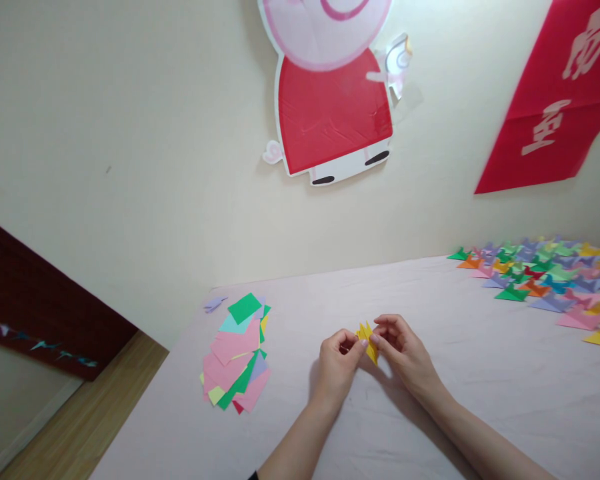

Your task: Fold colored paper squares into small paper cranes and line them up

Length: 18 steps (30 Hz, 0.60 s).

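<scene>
Between my hands, just over the table, is a small yellow folded paper (367, 343) with several narrow points upward and one point downward. My left hand (341, 363) pinches its left side between thumb and curled fingers. On the other side, my right hand (404, 350) has its thumb against the paper's right edge, with the fingers bent behind it. Part of the yellow paper is covered by both thumbs.
Loose coloured paper sheets (233, 367) lie overlapping at the left, with a small purple folded paper (215, 304) behind them. Rows of folded paper cranes (553, 301) fill the back right of the pale-covered table (300, 427). The wall (180, 167) rises behind the table.
</scene>
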Each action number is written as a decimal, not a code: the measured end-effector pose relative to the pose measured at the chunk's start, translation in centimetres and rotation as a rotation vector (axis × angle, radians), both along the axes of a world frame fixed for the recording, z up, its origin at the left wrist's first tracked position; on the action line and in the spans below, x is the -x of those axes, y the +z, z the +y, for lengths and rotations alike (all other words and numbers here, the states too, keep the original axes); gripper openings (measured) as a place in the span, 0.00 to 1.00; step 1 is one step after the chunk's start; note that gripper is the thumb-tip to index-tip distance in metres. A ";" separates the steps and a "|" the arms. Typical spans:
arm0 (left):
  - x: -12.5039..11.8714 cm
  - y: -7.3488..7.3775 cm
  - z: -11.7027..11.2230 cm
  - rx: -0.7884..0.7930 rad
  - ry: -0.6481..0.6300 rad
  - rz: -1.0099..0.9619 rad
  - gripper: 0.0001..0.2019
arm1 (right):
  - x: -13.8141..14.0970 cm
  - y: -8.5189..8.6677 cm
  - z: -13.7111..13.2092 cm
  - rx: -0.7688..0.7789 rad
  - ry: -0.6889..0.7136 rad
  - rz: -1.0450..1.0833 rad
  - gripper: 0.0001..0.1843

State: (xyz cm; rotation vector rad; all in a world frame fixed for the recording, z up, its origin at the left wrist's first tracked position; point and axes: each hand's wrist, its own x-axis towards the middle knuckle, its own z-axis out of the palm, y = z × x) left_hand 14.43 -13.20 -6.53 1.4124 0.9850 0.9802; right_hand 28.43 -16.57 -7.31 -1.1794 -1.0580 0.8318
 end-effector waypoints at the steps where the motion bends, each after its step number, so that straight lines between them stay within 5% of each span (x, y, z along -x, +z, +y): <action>1: 0.0 0.1 0.0 -0.002 0.002 -0.005 0.15 | 0.0 -0.1 0.0 0.007 0.010 -0.002 0.23; 8: -0.3 -0.1 -0.2 -0.019 0.021 -0.095 0.13 | 0.0 0.4 -0.2 -0.036 -0.026 -0.199 0.17; 18: -0.6 -0.5 -0.5 -0.037 0.089 -0.159 0.09 | 0.2 0.4 0.0 0.077 0.076 0.082 0.21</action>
